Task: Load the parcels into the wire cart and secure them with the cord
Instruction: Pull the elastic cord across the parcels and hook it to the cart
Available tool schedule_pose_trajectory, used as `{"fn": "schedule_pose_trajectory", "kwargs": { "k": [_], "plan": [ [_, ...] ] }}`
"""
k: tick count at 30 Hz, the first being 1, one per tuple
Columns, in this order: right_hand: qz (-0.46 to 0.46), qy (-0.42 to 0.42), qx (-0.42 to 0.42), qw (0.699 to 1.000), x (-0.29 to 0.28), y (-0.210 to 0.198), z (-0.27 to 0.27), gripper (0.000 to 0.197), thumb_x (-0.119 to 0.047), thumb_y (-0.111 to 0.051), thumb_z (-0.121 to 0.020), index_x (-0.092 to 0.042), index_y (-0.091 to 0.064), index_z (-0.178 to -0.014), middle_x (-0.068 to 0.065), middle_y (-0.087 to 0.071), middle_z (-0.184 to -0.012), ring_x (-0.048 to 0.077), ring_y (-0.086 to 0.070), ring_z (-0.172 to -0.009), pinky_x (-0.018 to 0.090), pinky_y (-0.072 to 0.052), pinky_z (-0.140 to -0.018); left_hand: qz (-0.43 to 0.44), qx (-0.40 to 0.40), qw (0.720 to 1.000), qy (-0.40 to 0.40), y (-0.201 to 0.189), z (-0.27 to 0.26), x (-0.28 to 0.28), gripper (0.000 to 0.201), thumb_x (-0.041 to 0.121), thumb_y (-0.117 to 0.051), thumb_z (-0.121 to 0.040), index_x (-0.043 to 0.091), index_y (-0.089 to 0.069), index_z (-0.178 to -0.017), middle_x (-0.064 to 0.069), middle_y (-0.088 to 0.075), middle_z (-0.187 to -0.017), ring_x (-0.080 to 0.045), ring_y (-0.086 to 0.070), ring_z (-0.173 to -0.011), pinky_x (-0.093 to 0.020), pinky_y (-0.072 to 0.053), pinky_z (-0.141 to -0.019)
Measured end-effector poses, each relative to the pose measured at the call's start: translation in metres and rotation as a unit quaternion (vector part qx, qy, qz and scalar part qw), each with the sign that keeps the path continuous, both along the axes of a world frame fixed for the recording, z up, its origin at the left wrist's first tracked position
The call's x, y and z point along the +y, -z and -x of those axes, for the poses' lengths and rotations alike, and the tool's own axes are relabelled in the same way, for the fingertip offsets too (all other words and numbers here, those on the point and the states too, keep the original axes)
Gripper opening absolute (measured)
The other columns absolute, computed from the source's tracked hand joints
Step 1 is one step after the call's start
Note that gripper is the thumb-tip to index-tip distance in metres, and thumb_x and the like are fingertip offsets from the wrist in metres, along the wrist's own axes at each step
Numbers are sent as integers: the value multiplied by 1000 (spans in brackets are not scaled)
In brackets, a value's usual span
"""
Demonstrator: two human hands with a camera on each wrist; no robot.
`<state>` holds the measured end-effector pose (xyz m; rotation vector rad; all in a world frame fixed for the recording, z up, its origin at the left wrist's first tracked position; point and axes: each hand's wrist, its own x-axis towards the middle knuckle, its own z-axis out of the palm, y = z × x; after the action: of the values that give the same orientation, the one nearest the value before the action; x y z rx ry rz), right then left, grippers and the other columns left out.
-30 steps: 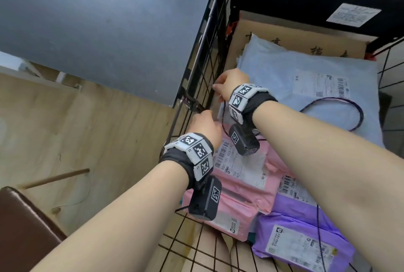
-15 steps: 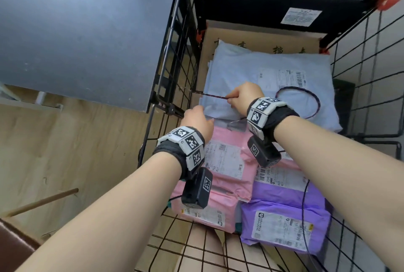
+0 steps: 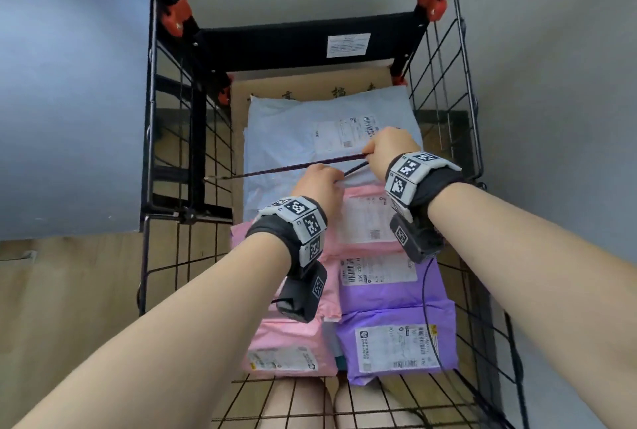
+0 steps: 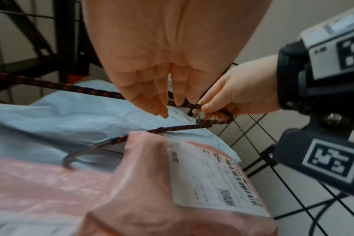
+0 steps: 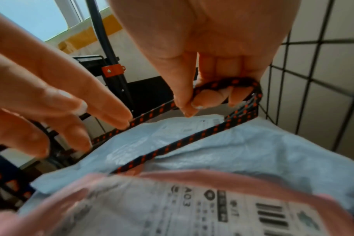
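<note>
The black wire cart (image 3: 148, 153) holds a pale blue parcel (image 3: 286, 125) at the back, pink parcels (image 3: 293, 335) on the left and purple parcels (image 3: 386, 297) on the right. A black cord with orange flecks (image 3: 293, 166) runs taut from a hook on the cart's left wall (image 3: 210, 179) across the blue parcel. My right hand (image 3: 386, 149) pinches the cord, folded into a loop (image 5: 243, 83). The strand leading back ends in a metal hook (image 4: 81, 154) lying on the parcels. My left hand (image 3: 320, 184) hovers over the middle, straight fingertips (image 5: 125, 124) touching the taut strand.
A flat cardboard box (image 3: 310, 87) stands behind the blue parcel against the cart's black back panel (image 3: 275, 46). The right wire wall (image 3: 458, 118) is close to my right hand. Wood floor (image 3: 69, 291) lies left of the cart. My legs (image 3: 300, 401) show under the front mesh.
My right hand has pulled the cord from the left wall rightward across the blue parcel. My left hand has left the wall and followed to the middle. The view has swung to centre on the cart.
</note>
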<state>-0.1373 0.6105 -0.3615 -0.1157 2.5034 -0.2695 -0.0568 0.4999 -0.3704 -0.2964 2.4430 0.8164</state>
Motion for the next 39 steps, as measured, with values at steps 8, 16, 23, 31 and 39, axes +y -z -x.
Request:
{"fn": "schedule_pose_trajectory", "kwargs": {
  "k": [8, 16, 23, 31, 39],
  "plan": [
    [2, 43, 19, 999, 22, -5, 1, 27, -5, -50, -90, -15, -68, -107, 6, -68, -109, 25, -61, -103, 32, -45, -87, 40, -21, 995, 90, 5, 26, 32, 40, 11, -40, -97, 13, -48, -136, -3, -20, -156, -24, -40, -133, -34, -36, -109],
    [58, 59, 38, 996, 38, -41, 0, 30, 2, -48, -91, -4, -69, -111, 11, -67, -115, 25, -61, -109, 32, -50, -94, 52, -1, 993, 104, -10, 30, 42, 36, 11, -39, -97, 9, -54, -130, -7, -39, -142, -25, -45, -126, -31, -38, -106],
    [93, 126, 43, 987, 66, -79, -17, 31, 2, -46, -94, -8, -72, -108, 8, -66, -118, 25, -61, -111, 35, -48, -99, 63, 8, 987, 148, -37, 28, 50, 38, 12, -38, -98, 8, -50, -134, -9, -33, -146, -25, -42, -130, -32, -36, -108],
    [62, 241, 40, 968, 116, -102, -25, 19, -6, -54, -86, 4, -67, -96, 15, -69, -93, 28, -66, -77, 35, -56, -69, 60, 14, 982, 180, -60, 24, 58, 37, 12, -37, -99, 6, -50, -133, -11, -32, -147, -25, -39, -132, -33, -35, -107],
    [136, 328, -45, 934, 149, -81, -12, 28, -3, -52, -91, 3, -61, -116, 22, -66, -112, 15, -55, -55, 21, -46, -42, 25, 49, 981, 187, -68, 37, 83, 40, 9, -38, -98, 6, -46, -137, -9, -33, -149, -22, -30, -138, -29, -27, -111]
  ]
}}
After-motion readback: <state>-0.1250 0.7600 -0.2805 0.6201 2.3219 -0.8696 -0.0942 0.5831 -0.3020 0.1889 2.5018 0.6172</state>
